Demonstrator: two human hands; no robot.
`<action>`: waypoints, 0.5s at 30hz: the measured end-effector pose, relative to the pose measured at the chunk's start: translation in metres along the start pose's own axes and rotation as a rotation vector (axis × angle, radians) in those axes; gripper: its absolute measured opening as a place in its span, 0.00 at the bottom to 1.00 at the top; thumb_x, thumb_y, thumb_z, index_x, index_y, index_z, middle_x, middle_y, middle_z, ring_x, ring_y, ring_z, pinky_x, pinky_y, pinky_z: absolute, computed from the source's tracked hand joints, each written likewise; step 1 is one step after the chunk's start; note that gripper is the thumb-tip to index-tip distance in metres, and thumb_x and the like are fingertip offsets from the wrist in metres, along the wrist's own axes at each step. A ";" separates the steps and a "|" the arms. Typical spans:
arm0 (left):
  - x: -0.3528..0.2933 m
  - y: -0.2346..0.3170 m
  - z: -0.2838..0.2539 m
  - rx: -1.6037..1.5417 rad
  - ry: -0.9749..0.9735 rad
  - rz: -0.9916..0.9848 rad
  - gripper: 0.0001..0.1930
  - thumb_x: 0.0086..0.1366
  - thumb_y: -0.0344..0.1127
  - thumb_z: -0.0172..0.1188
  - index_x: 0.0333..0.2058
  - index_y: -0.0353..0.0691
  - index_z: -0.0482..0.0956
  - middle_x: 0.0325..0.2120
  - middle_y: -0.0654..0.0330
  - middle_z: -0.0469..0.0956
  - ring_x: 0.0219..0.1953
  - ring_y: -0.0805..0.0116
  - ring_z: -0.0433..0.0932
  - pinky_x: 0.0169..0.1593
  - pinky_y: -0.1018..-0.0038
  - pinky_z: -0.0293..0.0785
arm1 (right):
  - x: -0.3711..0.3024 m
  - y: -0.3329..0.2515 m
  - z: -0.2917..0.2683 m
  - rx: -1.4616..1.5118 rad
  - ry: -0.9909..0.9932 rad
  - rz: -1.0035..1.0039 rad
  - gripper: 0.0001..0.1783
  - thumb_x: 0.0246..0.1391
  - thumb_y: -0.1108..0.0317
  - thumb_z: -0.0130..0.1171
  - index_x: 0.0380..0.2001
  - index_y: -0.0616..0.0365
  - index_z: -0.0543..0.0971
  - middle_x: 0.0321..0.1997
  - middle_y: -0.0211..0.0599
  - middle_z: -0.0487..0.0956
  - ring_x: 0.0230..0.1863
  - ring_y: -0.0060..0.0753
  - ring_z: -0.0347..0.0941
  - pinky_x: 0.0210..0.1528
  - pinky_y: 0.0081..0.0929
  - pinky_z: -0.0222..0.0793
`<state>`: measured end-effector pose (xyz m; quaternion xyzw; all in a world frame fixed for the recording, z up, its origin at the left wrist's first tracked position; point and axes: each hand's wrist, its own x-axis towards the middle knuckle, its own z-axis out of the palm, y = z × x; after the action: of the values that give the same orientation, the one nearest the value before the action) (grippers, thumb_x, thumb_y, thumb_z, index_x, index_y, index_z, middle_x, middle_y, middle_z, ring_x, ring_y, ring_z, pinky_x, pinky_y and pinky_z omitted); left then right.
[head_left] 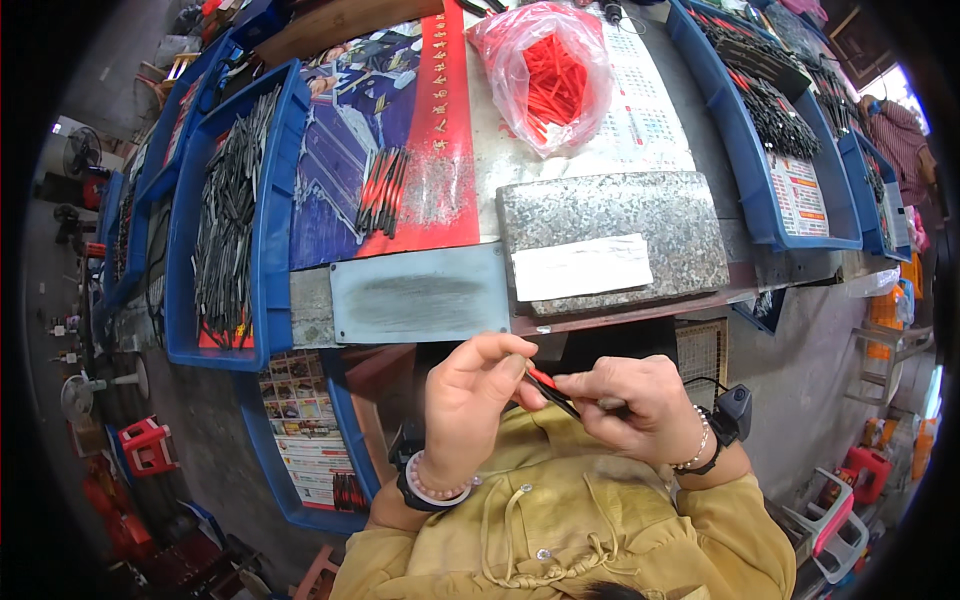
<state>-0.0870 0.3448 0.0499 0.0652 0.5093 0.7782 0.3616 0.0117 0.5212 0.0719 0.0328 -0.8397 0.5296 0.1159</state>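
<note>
In front of my chest, both hands are closed on one slim black-and-red stick-like piece [552, 388]. My left hand [465, 395] pinches its red end between thumb and fingertips. My right hand [635, 405] grips the black shaft, index finger laid along it; the far end is hidden in the palm. Just beyond the hands, at the table's near edge, lies a grey plate [420, 270] with a dark smeared middle. Right of it a speckled stone slab [620, 200] carries a white paper strip [582, 267]. A small row of black-and-red pieces [382, 192] rests on the printed sheet.
A clear plastic bag of red sleeve-like parts [545, 75] stands at the back. Blue bins [285, 220] of dark slim parts flank the table on the left, with more bins [745, 190] on the right. A lower blue bin [265, 430] sits beside my left arm. Another person [900, 140] is far right.
</note>
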 end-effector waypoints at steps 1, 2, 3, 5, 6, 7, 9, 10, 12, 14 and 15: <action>-0.001 0.000 -0.001 0.024 0.000 -0.003 0.09 0.72 0.28 0.55 0.46 0.28 0.77 0.34 0.59 0.78 0.29 0.74 0.80 0.35 0.80 0.77 | -0.001 0.000 0.000 -0.004 -0.005 0.022 0.24 0.40 0.82 0.64 0.46 0.62 0.82 0.20 0.34 0.74 0.18 0.32 0.74 0.21 0.25 0.68; -0.001 0.001 -0.001 0.049 -0.002 -0.006 0.09 0.72 0.27 0.54 0.46 0.29 0.77 0.34 0.60 0.79 0.30 0.75 0.80 0.36 0.80 0.77 | -0.002 -0.001 0.000 -0.050 -0.033 -0.009 0.24 0.40 0.81 0.64 0.46 0.61 0.81 0.21 0.34 0.74 0.19 0.33 0.74 0.22 0.27 0.69; -0.001 0.001 -0.001 0.063 -0.003 0.001 0.09 0.72 0.26 0.53 0.46 0.30 0.78 0.33 0.61 0.79 0.31 0.76 0.79 0.37 0.81 0.76 | -0.003 -0.001 0.000 -0.097 -0.046 -0.019 0.24 0.40 0.80 0.64 0.46 0.60 0.80 0.22 0.35 0.74 0.20 0.35 0.74 0.22 0.29 0.70; -0.002 0.002 0.000 0.065 -0.008 -0.006 0.09 0.72 0.27 0.53 0.46 0.30 0.78 0.32 0.61 0.79 0.31 0.77 0.79 0.38 0.81 0.76 | -0.005 -0.003 0.002 -0.149 -0.062 -0.041 0.25 0.39 0.77 0.65 0.47 0.60 0.80 0.23 0.35 0.73 0.21 0.37 0.74 0.22 0.30 0.71; -0.002 0.002 0.000 0.050 -0.009 0.005 0.09 0.73 0.27 0.53 0.46 0.30 0.77 0.32 0.62 0.79 0.31 0.78 0.79 0.38 0.82 0.75 | -0.006 -0.003 0.004 -0.168 -0.046 -0.049 0.26 0.39 0.77 0.65 0.47 0.61 0.80 0.22 0.35 0.73 0.21 0.37 0.74 0.22 0.30 0.70; -0.003 0.002 0.001 0.028 0.002 -0.003 0.09 0.73 0.27 0.54 0.46 0.30 0.77 0.32 0.62 0.79 0.31 0.78 0.79 0.38 0.82 0.75 | -0.007 -0.002 0.006 -0.179 -0.041 -0.065 0.26 0.39 0.77 0.66 0.48 0.61 0.79 0.22 0.35 0.73 0.21 0.37 0.74 0.22 0.30 0.70; -0.004 0.002 0.002 -0.036 0.028 -0.002 0.09 0.73 0.28 0.54 0.46 0.30 0.77 0.32 0.62 0.79 0.30 0.79 0.78 0.38 0.83 0.75 | -0.008 0.000 0.011 -0.192 -0.017 -0.102 0.26 0.39 0.77 0.66 0.48 0.63 0.79 0.21 0.34 0.72 0.20 0.36 0.73 0.21 0.30 0.69; -0.004 0.001 0.002 -0.036 0.021 0.005 0.09 0.73 0.28 0.54 0.46 0.30 0.77 0.32 0.62 0.79 0.30 0.79 0.78 0.37 0.83 0.75 | -0.009 0.001 0.014 -0.193 0.002 -0.125 0.26 0.40 0.77 0.66 0.49 0.63 0.79 0.21 0.34 0.71 0.19 0.35 0.72 0.20 0.29 0.68; -0.006 0.000 0.001 -0.046 0.015 0.025 0.08 0.73 0.28 0.54 0.46 0.30 0.77 0.32 0.62 0.79 0.30 0.80 0.78 0.37 0.83 0.74 | -0.011 0.003 0.019 -0.205 0.035 -0.171 0.26 0.39 0.78 0.66 0.48 0.65 0.79 0.19 0.32 0.70 0.17 0.32 0.70 0.18 0.27 0.66; -0.007 -0.001 0.001 0.014 0.012 0.024 0.08 0.73 0.28 0.54 0.45 0.30 0.77 0.32 0.62 0.79 0.30 0.80 0.78 0.37 0.83 0.74 | -0.013 0.005 0.024 -0.227 0.072 -0.213 0.25 0.37 0.81 0.66 0.45 0.67 0.80 0.17 0.30 0.70 0.15 0.29 0.69 0.16 0.24 0.63; -0.007 -0.002 0.001 0.037 0.014 0.026 0.08 0.73 0.28 0.54 0.45 0.30 0.77 0.32 0.62 0.79 0.31 0.80 0.78 0.37 0.83 0.74 | -0.015 0.005 0.025 -0.270 0.067 -0.216 0.26 0.36 0.80 0.66 0.45 0.67 0.80 0.18 0.29 0.70 0.15 0.28 0.69 0.15 0.24 0.63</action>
<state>-0.0803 0.3420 0.0502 0.0733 0.5253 0.7737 0.3465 0.0212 0.5000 0.0536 0.0890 -0.8905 0.3971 0.2035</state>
